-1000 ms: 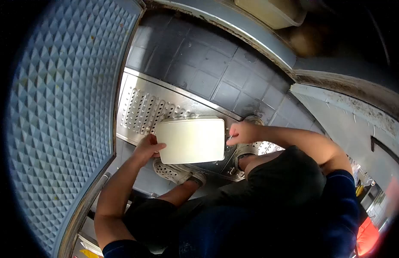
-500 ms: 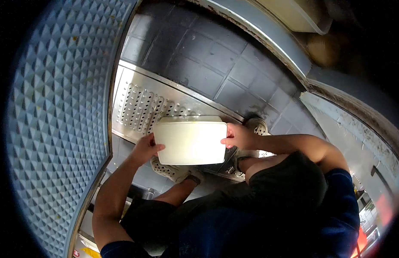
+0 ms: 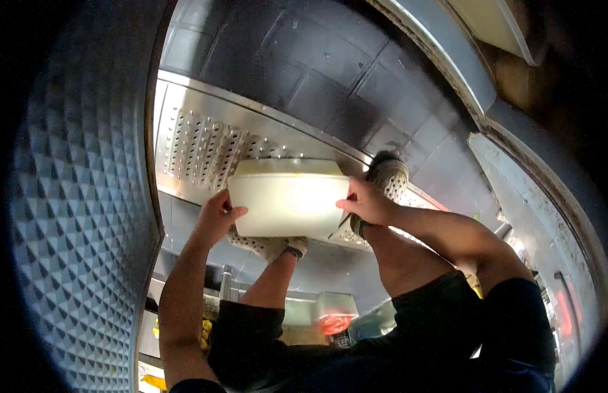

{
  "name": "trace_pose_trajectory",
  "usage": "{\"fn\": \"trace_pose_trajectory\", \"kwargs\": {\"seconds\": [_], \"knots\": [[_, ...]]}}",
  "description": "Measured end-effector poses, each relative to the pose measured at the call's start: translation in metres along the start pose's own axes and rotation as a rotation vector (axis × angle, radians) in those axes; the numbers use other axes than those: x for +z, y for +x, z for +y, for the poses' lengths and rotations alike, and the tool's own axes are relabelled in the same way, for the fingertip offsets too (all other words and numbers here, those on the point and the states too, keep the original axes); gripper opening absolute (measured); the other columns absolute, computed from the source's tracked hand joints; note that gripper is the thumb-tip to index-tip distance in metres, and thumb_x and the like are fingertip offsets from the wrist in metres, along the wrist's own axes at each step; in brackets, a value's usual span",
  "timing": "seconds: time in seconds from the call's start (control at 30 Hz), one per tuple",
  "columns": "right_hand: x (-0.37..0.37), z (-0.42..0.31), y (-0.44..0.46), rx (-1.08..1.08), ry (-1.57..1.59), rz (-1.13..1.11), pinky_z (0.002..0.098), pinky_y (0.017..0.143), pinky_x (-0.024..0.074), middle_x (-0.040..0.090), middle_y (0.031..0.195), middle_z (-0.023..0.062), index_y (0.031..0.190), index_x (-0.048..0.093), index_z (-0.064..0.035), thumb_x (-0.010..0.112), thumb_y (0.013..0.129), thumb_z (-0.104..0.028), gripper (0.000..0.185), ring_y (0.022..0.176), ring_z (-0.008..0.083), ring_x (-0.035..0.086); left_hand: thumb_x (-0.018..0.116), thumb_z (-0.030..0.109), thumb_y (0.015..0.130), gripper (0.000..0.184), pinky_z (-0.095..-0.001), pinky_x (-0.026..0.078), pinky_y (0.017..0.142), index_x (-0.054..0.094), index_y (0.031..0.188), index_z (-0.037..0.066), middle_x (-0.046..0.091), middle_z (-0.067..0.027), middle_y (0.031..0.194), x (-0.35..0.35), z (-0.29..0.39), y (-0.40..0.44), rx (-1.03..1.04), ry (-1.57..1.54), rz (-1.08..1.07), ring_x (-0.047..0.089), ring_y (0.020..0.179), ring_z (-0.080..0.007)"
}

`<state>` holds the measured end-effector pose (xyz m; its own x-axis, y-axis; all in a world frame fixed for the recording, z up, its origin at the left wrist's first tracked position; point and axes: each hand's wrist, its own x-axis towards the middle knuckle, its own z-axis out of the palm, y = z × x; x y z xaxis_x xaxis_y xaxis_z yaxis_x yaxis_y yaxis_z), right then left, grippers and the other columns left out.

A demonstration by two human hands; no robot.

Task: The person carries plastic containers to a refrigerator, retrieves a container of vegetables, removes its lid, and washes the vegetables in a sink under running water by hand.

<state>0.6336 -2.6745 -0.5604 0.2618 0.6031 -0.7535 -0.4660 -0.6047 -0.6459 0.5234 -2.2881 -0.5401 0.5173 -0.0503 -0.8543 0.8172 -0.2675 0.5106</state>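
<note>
A cream plastic tub (image 3: 287,206) is held out in front of my legs, above the floor and my shoes. It looks rectangular, with a rim line crossing it and a narrower, paler section behind. Whether that broad near face is a lid or part of the tub itself, I cannot tell. My left hand (image 3: 217,215) grips its left end, thumb on the near face. At the opposite end, my right hand (image 3: 366,202) clasps the edge with the thumb in front. The other fingers of both hands are partly hidden.
Below lies a perforated metal drain cover (image 3: 199,147) set in dark floor tiles (image 3: 323,65). A panel with a raised diamond pattern (image 3: 81,249) stands at left. A worn pale door or panel (image 3: 533,209) is at right. Behind my legs shows a container with something red (image 3: 335,323).
The view has shifted, and the tub appears slightly higher and tilted, showing more of its rear section. My legs have moved farther apart in view. Both hands keep their hold.
</note>
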Motion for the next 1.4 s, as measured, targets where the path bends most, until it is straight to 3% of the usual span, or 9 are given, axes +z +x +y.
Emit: {"fn": "trace_pose_trajectory", "kwargs": {"seconds": [0.17,0.27,0.63,0.97,1.03,1.07,1.17,1.23,1.4], "knots": [[0.01,0.012,0.001,-0.011,-0.047,0.115,0.0355,0.063,0.052,0.064,0.086,0.0109,0.108,0.054,0.003,0.072,0.088,-0.013,0.031,0.071,0.0178,0.063,0.071,0.007,0.087,0.021,-0.0268,0.047,0.061,0.067,0.107,0.003,0.058,0.0014,0.078,0.005,0.013,-0.007,-0.068,-0.039,0.036,0.053,0.067,-0.0086],[0.007,-0.016,-0.005,0.072,0.057,0.096,0.035,0.068,0.0552,0.067,0.087,0.0115,0.115,0.054,0.0045,0.069,0.09,-0.013,0.035,0.076,0.0182,0.067,0.073,0.011,0.085,0.026,-0.0283,0.046,0.059,0.067,0.109,0.002,0.056,0.001,0.073,0.005,0.011,-0.006,-0.064,0.017,0.047,0.051,0.063,-0.0099],[0.001,-0.033,-0.009,0.117,-0.095,0.122,0.0338,0.065,0.056,0.067,0.086,0.0117,0.101,0.056,0.0016,0.071,0.088,-0.018,0.028,0.075,0.0181,0.069,0.076,0.022,0.084,0.03,-0.0327,0.049,0.063,0.064,0.102,0.001,0.059,-0.0031,0.074,0.018,-0.013,-0.021,-0.07,-0.026,0.154,0.056,0.066,-0.0148],[-0.018,-0.174,-0.155,0.098,-0.279,0.114,0.0326,0.074,0.0527,0.065,0.081,0.0057,0.1,0.059,-0.0033,0.072,0.088,-0.024,0.028,0.076,0.0165,0.065,0.072,0.007,0.088,0.023,-0.0269,0.049,0.073,0.063,0.108,0.0,0.066,-0.0022,0.09,0.048,0.114,-0.198,-0.094,-0.329,0.245,0.057,0.079,-0.0101],[-0.014,-0.208,-0.196,0.085,-0.284,0.13,0.0356,0.078,0.049,0.065,0.092,0.0098,0.104,0.056,-0.0052,0.071,0.087,-0.033,0.035,0.086,0.0213,0.063,0.073,0.007,0.088,0.022,-0.0261,0.049,0.072,0.063,0.106,0.0,0.065,-0.002,0.089,0.051,0.136,-0.24,-0.12,-0.422,0.284,0.056,0.079,-0.0095],[-0.015,-0.241,-0.219,0.18,-0.329,0.052,0.0446,0.095,0.0492,0.067,0.108,0.0176,0.123,0.054,-0.0027,0.067,0.085,-0.029,0.048,0.107,0.0311,0.064,0.073,0.006,0.088,0.02,-0.026,0.048,0.07,0.063,0.104,0.001,0.064,-0.0012,0.087,0.057,0.123,-0.26,0.02,-0.363,0.285,0.055,0.077,-0.0089],[-0.001,-0.286,-0.272,0.293,-0.277,-0.002,0.0414,0.083,0.0495,0.064,0.095,0.0136,0.102,0.055,-0.0072,0.067,0.088,-0.036,0.035,0.094,0.0251,0.063,0.075,0.005,0.086,0.016,-0.0268,0.045,0.063,0.061,0.093,0.002,0.059,0.0015,0.076,0.048,0.174,-0.331,0.097,-0.168,0.345,0.049,0.069,-0.0078],[0.008,-0.301,-0.306,0.144,-0.488,0.037,0.039,0.075,0.0482,0.063,0.087,0.0124,0.098,0.056,-0.0039,0.07,0.088,-0.033,0.034,0.083,0.0254,0.061,0.077,0.006,0.085,0.017,-0.0273,0.045,0.062,0.061,0.089,0.001,0.058,0.0011,0.073,0.049,0.196,-0.38,0.108,-0.272,0.422,0.049,0.067,-0.0081],[0.045,-0.342,-0.385,0.091,-0.203,-0.03,0.0358,0.08,0.0493,0.063,0.093,0.0078,0.12,0.055,-0.004,0.071,0.091,-0.031,0.043,0.087,0.0215,0.06,0.079,0.011,0.083,0.022,-0.0301,0.046,0.063,0.061,0.09,0.002,0.057,-0.0024,0.072,0.05,0.205,-0.494,-0.035,-0.416,0.405,0.051,0.066,-0.0116]]}}
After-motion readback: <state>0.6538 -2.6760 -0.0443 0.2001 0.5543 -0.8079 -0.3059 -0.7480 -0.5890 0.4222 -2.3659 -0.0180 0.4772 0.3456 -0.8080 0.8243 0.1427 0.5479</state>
